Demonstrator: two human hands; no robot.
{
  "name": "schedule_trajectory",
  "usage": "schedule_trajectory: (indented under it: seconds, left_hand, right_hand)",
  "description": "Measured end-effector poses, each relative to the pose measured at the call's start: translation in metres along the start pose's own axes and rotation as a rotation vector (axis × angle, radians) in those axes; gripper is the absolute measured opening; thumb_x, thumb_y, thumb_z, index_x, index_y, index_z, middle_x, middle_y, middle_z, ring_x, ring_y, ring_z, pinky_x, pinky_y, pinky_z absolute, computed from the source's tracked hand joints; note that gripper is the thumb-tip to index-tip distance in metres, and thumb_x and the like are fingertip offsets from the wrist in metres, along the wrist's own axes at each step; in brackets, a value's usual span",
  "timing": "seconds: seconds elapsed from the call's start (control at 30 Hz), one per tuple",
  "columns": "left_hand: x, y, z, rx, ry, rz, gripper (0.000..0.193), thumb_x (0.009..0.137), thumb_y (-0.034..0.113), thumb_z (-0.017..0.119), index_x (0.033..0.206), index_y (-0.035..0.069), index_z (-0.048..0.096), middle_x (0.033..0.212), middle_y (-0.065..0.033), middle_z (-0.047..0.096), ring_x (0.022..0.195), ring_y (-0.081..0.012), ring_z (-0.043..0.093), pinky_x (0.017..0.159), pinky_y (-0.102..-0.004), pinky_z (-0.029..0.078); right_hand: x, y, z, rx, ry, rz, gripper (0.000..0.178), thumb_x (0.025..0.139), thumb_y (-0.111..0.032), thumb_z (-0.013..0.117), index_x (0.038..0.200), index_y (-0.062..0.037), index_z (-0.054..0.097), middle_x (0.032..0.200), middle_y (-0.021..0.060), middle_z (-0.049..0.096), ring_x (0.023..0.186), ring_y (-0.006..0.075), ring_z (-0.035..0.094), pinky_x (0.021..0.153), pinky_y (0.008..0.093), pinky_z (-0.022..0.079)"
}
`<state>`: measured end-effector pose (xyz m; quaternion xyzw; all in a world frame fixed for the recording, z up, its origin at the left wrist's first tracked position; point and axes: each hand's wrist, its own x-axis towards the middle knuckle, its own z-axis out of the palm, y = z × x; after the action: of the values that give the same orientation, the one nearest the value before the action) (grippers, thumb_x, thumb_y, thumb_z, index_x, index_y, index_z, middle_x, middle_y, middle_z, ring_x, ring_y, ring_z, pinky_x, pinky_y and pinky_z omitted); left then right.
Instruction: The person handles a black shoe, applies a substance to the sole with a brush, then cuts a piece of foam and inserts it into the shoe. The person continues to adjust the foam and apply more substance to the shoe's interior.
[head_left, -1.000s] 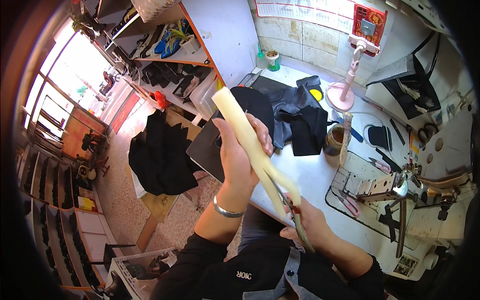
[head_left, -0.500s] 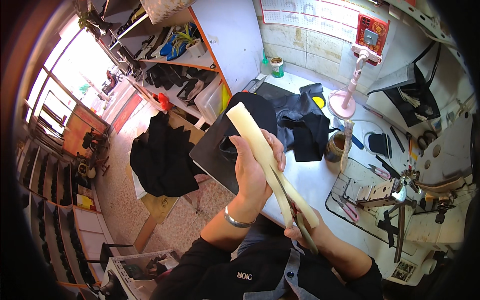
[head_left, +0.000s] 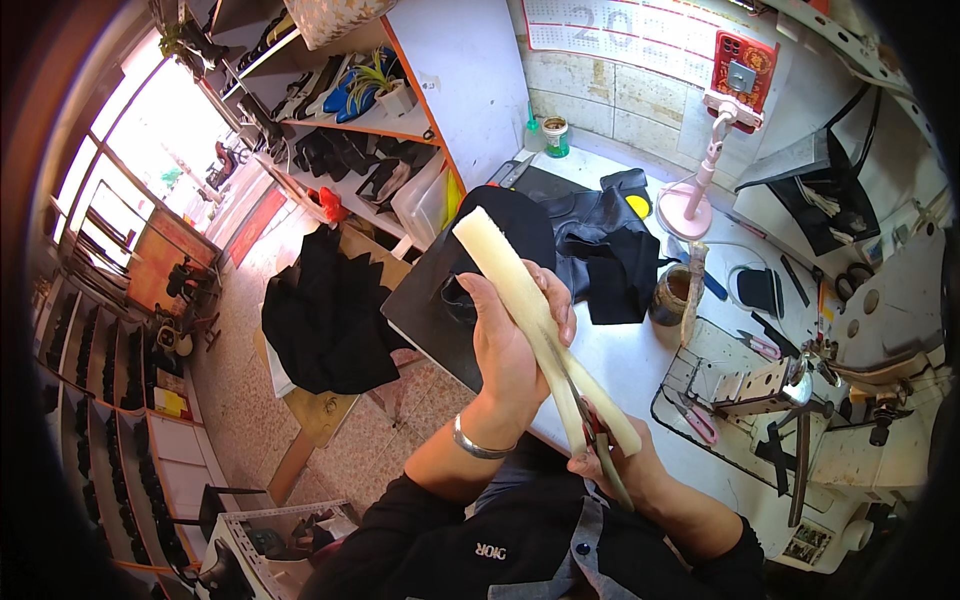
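cream strip [head_left: 508, 278], perhaps olive-handled scissors [head_left: 612, 474], pink stand [head_left: 686, 214]

Hands totalled two: left hand [head_left: 508, 350], right hand [head_left: 628, 462]. Pale strip [head_left: 508, 272] numbered one, its split tails two. Large scissors [head_left: 613, 477] made one pair. Pink-handled snips [head_left: 700, 424] came to two. Jars on bench [head_left: 615, 360] made two: brown jar [head_left: 668, 298], green-and-white jar [head_left: 555, 138]. Red phone [head_left: 755, 55], pink stand [head_left: 685, 214], wall calendar [head_left: 620, 35], silver bracelet [head_left: 480, 446], potted plant [head_left: 397, 100]: one each. Shoes [head_left: 350, 98] on shelf [head_left: 408, 122] seemed several, exact count unclear.
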<state>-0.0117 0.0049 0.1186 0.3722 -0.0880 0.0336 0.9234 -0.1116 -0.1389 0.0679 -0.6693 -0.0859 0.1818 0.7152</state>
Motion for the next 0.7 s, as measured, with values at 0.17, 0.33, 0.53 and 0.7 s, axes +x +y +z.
schedule_trajectory:
  seconds: [0.17,0.33,0.53,0.7]
  left_hand:
    - [-0.003,-0.001,0.001,-0.024,0.026,-0.005,0.063,0.093,0.069,0.023,0.09,0.009,0.042,0.067,-0.0057,0.041,0.051,-0.0146,0.044,0.049,-0.0247,0.039]
    - [0.003,0.006,0.001,-0.011,-0.07,0.058,0.062,0.094,0.068,0.027,0.093,0.008,0.044,0.069,-0.0065,0.045,0.054,-0.0154,0.046,0.051,-0.0261,0.04]
    - [0.024,0.028,-0.008,0.016,0.023,0.101,0.059,0.095,0.064,0.03,0.099,0.008,0.046,0.071,-0.0054,0.047,0.058,-0.0149,0.048,0.057,-0.0264,0.043]
    - [0.012,0.011,-0.007,0.008,-0.031,0.005,0.057,0.097,0.062,0.025,0.094,0.009,0.044,0.069,-0.0049,0.044,0.056,-0.0145,0.046,0.055,-0.0262,0.042]
  right_hand:
    - [-0.003,0.003,0.003,0.038,0.035,0.043,0.062,0.07,-0.018,0.087,0.12,0.0022,0.054,0.092,0.0058,0.062,0.079,0.0114,0.057,0.069,0.0272,0.05]
    - [-0.002,0.006,0.0,-0.202,0.053,-0.11,0.061,0.069,-0.022,0.087,0.117,0.0018,0.056,0.094,0.0086,0.064,0.076,0.015,0.062,0.067,0.0287,0.052]
    - [0.003,0.008,-0.004,-0.27,0.044,-0.18,0.071,0.07,-0.034,0.086,0.123,0.0003,0.053,0.096,0.0077,0.063,0.083,0.0174,0.061,0.074,0.0297,0.05]
    - [0.012,0.011,-0.001,-0.019,-0.089,-0.063,0.097,0.073,-0.052,0.079,0.138,0.0042,0.034,0.11,0.0085,0.05,0.102,0.0163,0.046,0.086,0.0316,0.041]
